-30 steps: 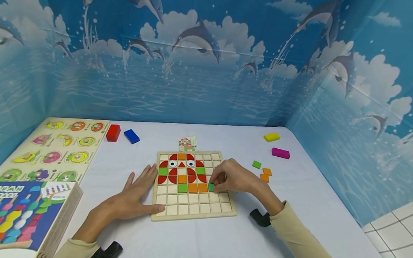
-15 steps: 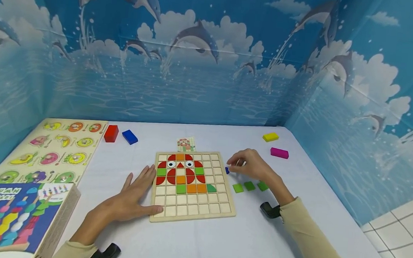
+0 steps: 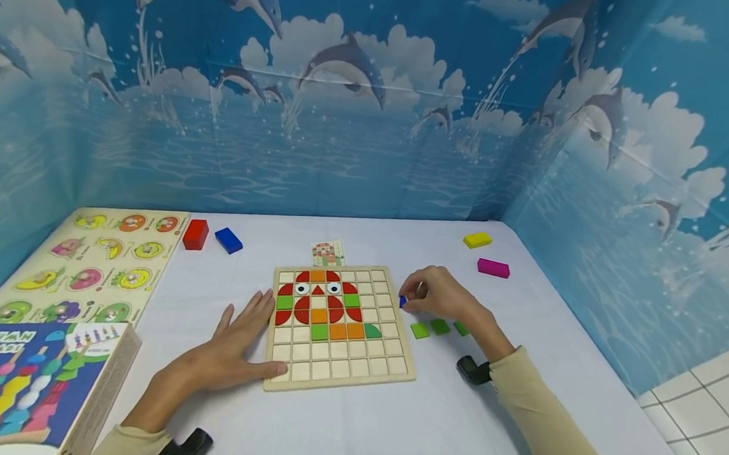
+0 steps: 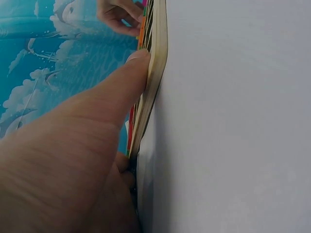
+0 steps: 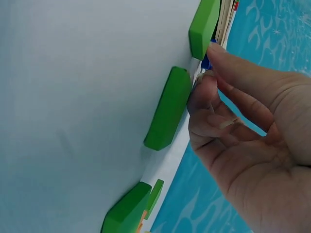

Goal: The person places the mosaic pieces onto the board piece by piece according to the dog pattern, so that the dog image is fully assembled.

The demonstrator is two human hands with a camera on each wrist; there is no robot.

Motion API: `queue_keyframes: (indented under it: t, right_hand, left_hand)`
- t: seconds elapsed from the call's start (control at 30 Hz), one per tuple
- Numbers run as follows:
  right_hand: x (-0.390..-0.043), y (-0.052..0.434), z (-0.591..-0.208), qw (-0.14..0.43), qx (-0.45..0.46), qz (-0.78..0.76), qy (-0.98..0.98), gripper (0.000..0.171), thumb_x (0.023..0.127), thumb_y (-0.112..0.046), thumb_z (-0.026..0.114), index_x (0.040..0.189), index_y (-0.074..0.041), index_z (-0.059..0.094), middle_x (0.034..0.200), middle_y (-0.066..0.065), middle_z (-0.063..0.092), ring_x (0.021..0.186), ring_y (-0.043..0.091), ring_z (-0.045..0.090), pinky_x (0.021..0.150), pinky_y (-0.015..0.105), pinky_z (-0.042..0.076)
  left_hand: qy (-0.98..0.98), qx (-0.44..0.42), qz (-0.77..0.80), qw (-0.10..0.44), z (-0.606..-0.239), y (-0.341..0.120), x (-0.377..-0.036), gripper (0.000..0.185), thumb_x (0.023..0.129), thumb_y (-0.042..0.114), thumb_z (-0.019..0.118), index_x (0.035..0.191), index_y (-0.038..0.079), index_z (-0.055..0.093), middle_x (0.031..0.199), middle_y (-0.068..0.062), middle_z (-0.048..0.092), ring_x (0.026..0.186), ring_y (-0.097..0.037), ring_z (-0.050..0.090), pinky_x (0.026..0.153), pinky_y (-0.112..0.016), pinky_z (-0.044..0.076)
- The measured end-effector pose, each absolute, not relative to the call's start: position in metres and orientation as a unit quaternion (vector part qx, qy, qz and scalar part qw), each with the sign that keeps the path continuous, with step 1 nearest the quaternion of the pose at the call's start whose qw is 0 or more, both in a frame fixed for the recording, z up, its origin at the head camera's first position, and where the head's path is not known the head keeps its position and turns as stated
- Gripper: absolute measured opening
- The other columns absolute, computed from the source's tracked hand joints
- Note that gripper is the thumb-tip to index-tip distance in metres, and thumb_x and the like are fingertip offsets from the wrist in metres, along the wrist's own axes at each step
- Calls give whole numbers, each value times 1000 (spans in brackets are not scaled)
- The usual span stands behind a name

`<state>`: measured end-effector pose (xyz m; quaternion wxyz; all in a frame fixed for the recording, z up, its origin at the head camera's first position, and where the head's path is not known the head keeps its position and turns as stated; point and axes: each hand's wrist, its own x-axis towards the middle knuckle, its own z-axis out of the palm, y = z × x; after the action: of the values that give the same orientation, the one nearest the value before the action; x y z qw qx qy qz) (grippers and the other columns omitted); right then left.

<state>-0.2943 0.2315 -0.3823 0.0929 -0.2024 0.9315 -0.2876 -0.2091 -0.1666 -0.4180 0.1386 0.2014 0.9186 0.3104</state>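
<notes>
On the white worktop (image 3: 351, 424), at its centre, lies one square wooden board (image 3: 342, 329) with a grid of small cells. Flat red, orange and green pieces with two round eyes fill its upper cells in the shape of a face; the lower rows show bare wood. The left hand (image 3: 232, 349) lies flat at the 9 o'clock edge of the board, fingers straight, the thumb pressing on the near corner; its grip is open and holds nothing. The left wrist view shows the thumb (image 4: 121, 82) against the thin edge of the board.

At 3 o'clock from the board, the right hand (image 3: 439, 295) pinches one small blue piece (image 3: 402, 301) between thumb and fingertips, just beside the board's right edge; I cannot tell if the piece touches the worktop. Three flat green square tiles (image 3: 439, 326) lie in a row near this hand, at 4 o'clock from the board, thick and smooth with rounded edges in the right wrist view.

At 12 o'clock from the board lies one small pattern card (image 3: 328, 253). Farther, at 10 o'clock, stand one red block (image 3: 195, 234) and one blue block (image 3: 229, 240); at 2 o'clock lie one yellow block (image 3: 477, 240) and one pink block (image 3: 493, 268). One wooden fruit puzzle (image 3: 92, 265) and one printed box (image 3: 30, 380) lie at the left.
</notes>
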Motion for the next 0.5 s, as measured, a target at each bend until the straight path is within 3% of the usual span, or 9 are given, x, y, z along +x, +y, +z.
queue_keyframes:
  t: [0.23, 0.5]
  right_hand:
    - [-294, 233, -381, 95, -185, -298, 932, 12, 88, -5, 89, 87, -7, 78, 80, 1, 71, 74, 17, 60, 70, 28, 55]
    - [-295, 240, -373, 120, -177, -347, 913, 5, 93, -3, 84, 89, -4, 80, 83, 6, 77, 67, 26, 69, 70, 27, 57]
  left_hand:
    - [918, 199, 312, 142, -417, -166, -208, 122, 89, 61, 81, 173, 5, 13, 182, -14, 6, 167, -38, -4, 128, -68, -14]
    - [914, 209, 320, 139, -420, -167, -210, 123, 89, 62, 80, 173, 3, 12, 182, -16, 5, 167, -39, -5, 128, -68, -15]
